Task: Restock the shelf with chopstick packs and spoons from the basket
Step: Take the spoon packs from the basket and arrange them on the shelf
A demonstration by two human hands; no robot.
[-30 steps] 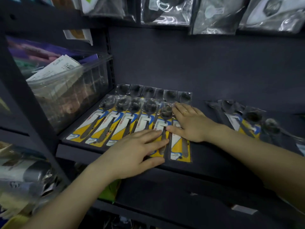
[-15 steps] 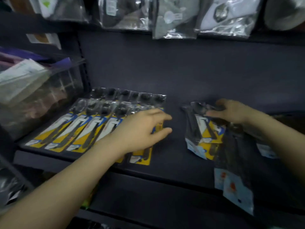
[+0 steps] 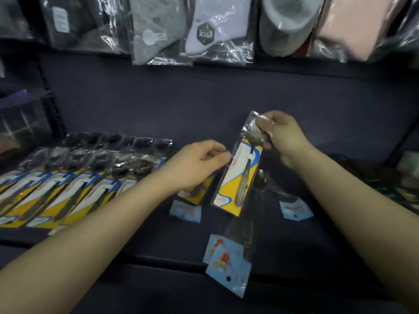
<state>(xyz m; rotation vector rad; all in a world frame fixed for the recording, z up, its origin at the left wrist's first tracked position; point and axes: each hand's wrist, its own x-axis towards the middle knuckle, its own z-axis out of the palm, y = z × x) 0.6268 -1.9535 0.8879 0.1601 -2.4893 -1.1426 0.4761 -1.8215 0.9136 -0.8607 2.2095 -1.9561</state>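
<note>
The right hand (image 3: pixel 281 137) has its grip closed round the top end of a spoon pack (image 3: pixel 240 173), a clear sleeve with a yellow, white and blue card and a metal spoon inside; the pack hangs tilted above the dark shelf (image 3: pixel 145 241), its lower end pointing down and to the left. The left hand (image 3: pixel 199 164) is beside the pack's left edge with fingers curled inward, fingertips at or just touching the sleeve; whether its grip actually pinches the pack cannot be told. On the left part of the shelf lies a row of spoon packs (image 3: pixel 68 189) side by side, with the same yellow cards, and a second row of clear sleeves behind it. Under the left hand another yellow-card pack (image 3: pixel 197 191) lies flat. Near the front edge, packs with light blue cards (image 3: pixel 229 261) lie overlapped, one reaching past the shelf lip, and one more blue-card pack (image 3: pixel 294 208) lies below the right wrist. Above, bagged socks (image 3: pixel 204 30) hang along the upper rail.
</note>
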